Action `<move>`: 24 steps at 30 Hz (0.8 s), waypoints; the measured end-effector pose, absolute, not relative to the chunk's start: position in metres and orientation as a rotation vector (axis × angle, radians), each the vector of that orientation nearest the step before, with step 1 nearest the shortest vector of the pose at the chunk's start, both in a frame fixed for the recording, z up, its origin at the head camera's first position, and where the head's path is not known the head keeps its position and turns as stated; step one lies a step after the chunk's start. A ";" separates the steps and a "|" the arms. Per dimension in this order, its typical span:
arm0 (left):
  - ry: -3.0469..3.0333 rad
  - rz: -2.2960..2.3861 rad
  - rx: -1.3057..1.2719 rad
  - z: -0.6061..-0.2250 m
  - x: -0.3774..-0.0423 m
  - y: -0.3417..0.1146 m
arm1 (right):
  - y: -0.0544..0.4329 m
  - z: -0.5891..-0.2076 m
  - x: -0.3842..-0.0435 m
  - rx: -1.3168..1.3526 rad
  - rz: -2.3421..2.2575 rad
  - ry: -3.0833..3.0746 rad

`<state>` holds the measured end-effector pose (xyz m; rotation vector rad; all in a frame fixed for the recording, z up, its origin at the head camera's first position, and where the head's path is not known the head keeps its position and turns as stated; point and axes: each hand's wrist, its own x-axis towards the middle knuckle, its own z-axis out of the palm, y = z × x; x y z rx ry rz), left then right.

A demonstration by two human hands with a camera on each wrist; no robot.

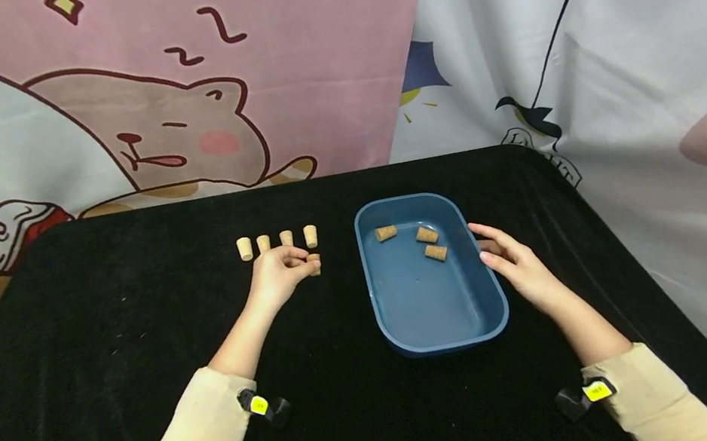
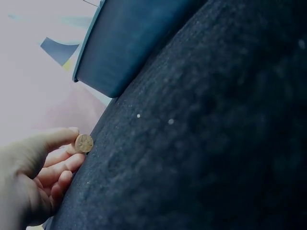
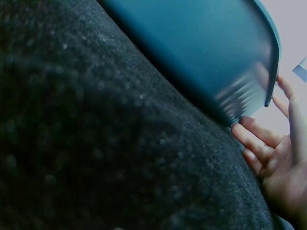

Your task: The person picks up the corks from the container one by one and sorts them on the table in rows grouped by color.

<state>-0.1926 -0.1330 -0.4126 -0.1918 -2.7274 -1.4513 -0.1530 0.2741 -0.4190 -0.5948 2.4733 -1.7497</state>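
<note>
My left hand [image 1: 275, 274] pinches a cork [image 2: 84, 143] between thumb and fingers, low over the black cloth. Just beyond it, several corks [image 1: 244, 249] stand upright in a row, one partly covered by the fingers. To the right is a blue plastic bin [image 1: 438, 307]. Inside, toward its far end, lie three corks: one cork [image 1: 386, 233] on the left, another cork [image 1: 426, 235] and a third cork [image 1: 436, 252] on the right. My right hand [image 1: 518, 264] rests its loosely extended fingertips against the bin's right side, as the right wrist view also shows.
A black cloth [image 1: 141, 359] covers the table, with a few light specks on it. Behind the far edge hangs a printed curtain [image 1: 317, 66] with a cartoon animal. A small black device with a yellow label [image 1: 258, 405] is on each wrist.
</note>
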 end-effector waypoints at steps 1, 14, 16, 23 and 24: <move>-2.726 -1.434 -0.200 -0.413 -0.192 -0.132 | 0.274 -0.419 -0.153 -0.592 -1.752 2.473; -2.746 -1.283 -0.190 -0.410 -0.191 -0.128 | 0.273 -0.417 -0.153 -0.572 -1.755 2.469; -2.743 -1.294 -0.198 -0.410 -0.191 -0.129 | 0.273 -0.416 -0.153 -0.558 -1.743 2.476; -2.695 -1.334 -0.205 -0.408 -0.190 -0.130 | 0.274 -0.416 -0.152 -0.548 -1.744 2.471; -2.684 -1.343 -0.204 -0.406 -0.190 -0.130 | 0.274 -0.416 -0.152 -0.550 -1.744 2.472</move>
